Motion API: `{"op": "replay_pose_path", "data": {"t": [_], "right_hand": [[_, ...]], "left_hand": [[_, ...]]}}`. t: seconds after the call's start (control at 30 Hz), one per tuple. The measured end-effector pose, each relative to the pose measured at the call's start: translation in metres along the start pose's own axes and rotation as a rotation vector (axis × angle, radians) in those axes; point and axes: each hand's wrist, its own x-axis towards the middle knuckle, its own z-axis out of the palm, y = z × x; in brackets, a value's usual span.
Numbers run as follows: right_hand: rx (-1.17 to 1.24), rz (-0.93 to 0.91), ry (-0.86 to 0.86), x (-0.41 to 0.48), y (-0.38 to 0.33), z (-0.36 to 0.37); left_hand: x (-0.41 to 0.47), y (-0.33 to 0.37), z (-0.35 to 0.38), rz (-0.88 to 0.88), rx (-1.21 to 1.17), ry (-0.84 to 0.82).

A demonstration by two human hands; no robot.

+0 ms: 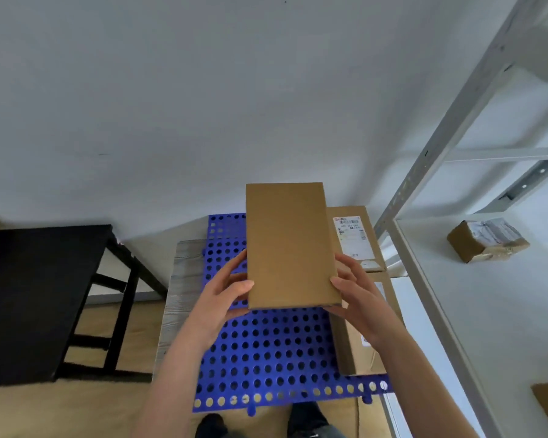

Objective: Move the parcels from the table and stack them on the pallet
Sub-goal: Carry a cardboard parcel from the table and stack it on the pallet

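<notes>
I hold a plain brown cardboard parcel (290, 245) in the air over the blue perforated pallet (260, 349). My left hand (225, 292) grips its lower left edge, and my right hand (356, 292) grips its lower right corner. Two brown parcels lie along the pallet's right side: a far one with a white shipping label (353, 237) and a near one (361, 349), partly hidden behind my right arm.
A black table (35, 298) stands to the left. A white metal shelf rack (456, 279) stands to the right, with a small taped parcel (487, 240) on it. The pallet lies on a grey wooden board (182, 279). My feet show at the bottom edge.
</notes>
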Motion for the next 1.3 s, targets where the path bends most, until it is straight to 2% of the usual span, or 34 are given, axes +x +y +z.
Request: {"op": "replay_pose_path", "data": {"t": [0.3,0.47,0.67,0.9,1.07,1.3], "right_hand": [[-0.006,0.111,-0.064,0.037,-0.019,-0.041],[-0.076,0.177,-0.053,0.060,-0.014,-0.034],[-0.236,0.210,-0.085,0.087,-0.015,-0.021],[-0.267,0.234,0.012,0.135,-0.004,-0.014],[-0.520,0.210,0.090,0.161,0.021,-0.009],[-0.630,0.206,0.139,0.172,0.035,-0.008]], "left_hand": [[0.010,-0.002,0.048,0.055,0.057,0.212],[0.022,-0.007,0.048,0.038,0.135,0.232],[0.049,-0.007,0.034,-0.001,0.121,0.277],[0.098,-0.013,0.027,-0.106,0.196,0.177],[0.125,-0.028,0.016,-0.158,0.254,0.176],[0.149,-0.043,0.013,-0.218,0.188,0.165]]}}
